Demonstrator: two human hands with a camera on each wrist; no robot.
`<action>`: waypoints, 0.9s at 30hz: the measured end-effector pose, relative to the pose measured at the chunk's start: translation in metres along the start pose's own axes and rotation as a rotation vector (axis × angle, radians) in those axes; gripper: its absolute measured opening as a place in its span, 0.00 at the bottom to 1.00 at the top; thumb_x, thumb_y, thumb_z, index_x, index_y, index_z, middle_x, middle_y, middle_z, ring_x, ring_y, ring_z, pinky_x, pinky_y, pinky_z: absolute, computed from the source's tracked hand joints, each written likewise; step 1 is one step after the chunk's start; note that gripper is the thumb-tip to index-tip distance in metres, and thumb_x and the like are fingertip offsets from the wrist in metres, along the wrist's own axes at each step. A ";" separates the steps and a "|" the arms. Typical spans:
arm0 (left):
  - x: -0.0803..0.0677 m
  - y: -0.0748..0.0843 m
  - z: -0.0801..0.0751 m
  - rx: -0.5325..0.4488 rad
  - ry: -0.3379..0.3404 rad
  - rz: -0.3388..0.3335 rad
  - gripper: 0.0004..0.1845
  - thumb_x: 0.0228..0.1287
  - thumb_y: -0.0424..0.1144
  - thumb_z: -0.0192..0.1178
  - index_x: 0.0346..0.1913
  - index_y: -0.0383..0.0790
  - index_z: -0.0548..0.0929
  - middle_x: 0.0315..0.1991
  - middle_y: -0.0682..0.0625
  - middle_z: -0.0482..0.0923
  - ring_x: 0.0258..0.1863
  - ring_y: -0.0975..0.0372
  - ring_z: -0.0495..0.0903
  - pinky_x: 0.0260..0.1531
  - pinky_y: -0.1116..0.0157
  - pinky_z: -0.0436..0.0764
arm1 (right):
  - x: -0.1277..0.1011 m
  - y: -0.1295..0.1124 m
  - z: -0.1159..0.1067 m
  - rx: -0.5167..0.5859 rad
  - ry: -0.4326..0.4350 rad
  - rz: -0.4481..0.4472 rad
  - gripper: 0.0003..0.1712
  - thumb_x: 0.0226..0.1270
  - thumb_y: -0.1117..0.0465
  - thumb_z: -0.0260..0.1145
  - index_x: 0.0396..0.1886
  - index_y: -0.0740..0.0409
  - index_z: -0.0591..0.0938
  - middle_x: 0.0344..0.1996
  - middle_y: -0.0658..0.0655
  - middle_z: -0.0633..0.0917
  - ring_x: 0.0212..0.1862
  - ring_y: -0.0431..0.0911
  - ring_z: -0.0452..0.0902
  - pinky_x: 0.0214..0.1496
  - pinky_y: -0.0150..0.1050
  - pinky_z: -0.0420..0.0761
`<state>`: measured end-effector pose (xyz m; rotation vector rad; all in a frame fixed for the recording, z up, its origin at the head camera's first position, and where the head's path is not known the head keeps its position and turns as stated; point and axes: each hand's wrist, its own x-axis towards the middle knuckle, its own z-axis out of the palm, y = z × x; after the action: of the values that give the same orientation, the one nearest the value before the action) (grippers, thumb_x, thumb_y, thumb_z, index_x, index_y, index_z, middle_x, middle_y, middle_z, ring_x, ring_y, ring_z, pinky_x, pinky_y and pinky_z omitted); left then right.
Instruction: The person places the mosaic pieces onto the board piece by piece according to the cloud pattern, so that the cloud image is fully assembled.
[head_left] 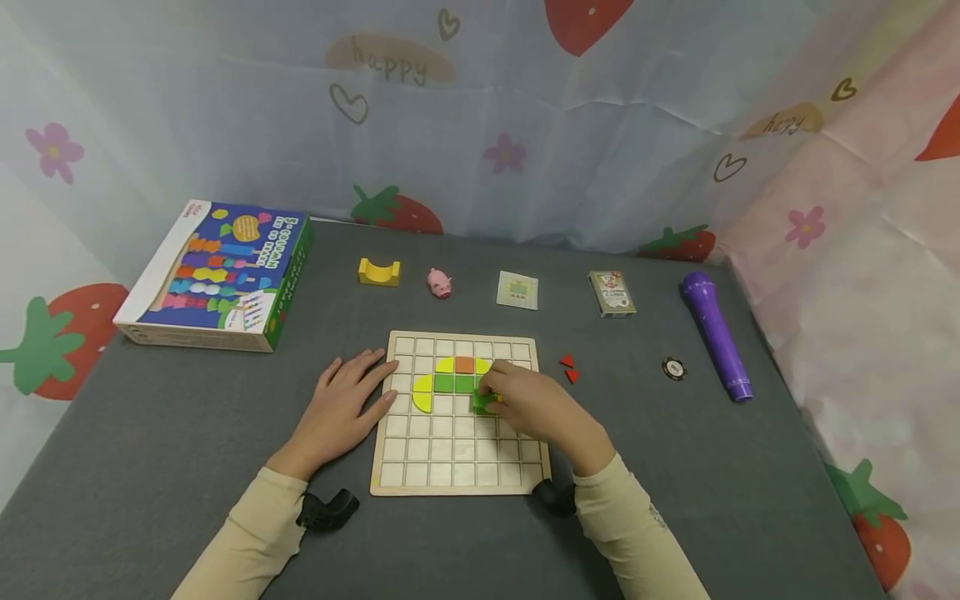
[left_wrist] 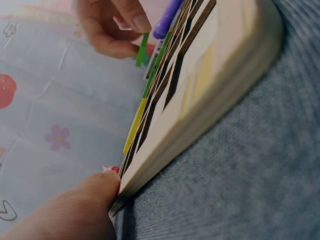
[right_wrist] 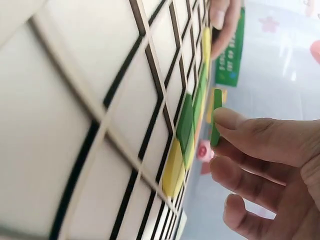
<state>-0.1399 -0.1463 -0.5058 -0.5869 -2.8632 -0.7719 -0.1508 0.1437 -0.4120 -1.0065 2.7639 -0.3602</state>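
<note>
A wooden grid board (head_left: 441,450) lies on the dark cloth. My left hand (head_left: 341,408) rests at its left edge, fingers spread and touching the rim; the thumb (left_wrist: 85,200) shows against the edge in the left wrist view. Above the right part of the board, my right hand (head_left: 540,406) pinches a thin green tile (right_wrist: 216,120) between thumb and fingers, apart from the surface. On the grid sit green square tiles (head_left: 453,383), an orange square (head_left: 464,365) and yellow rounded pieces (head_left: 422,393). The hand hides part of the pattern's right side.
Two red triangles (head_left: 572,376) lie right of the board. Farther right are a poker chip (head_left: 674,368) and purple microphone (head_left: 715,333). Behind stand a playing-card box (head_left: 612,293), picture card (head_left: 517,290), pink pig (head_left: 439,282), yellow block (head_left: 378,272) and game box (head_left: 217,275).
</note>
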 end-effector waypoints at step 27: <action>0.000 0.002 -0.001 -0.008 0.020 0.014 0.28 0.71 0.53 0.52 0.69 0.47 0.69 0.70 0.43 0.63 0.71 0.49 0.58 0.69 0.43 0.48 | 0.020 -0.016 0.014 -0.109 -0.061 -0.002 0.12 0.62 0.59 0.69 0.46 0.52 0.83 0.42 0.47 0.80 0.41 0.39 0.78 0.42 0.33 0.79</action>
<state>-0.1391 -0.1455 -0.5041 -0.5959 -2.8361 -0.7827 -0.1528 0.1167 -0.4229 -1.0269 2.7535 -0.1767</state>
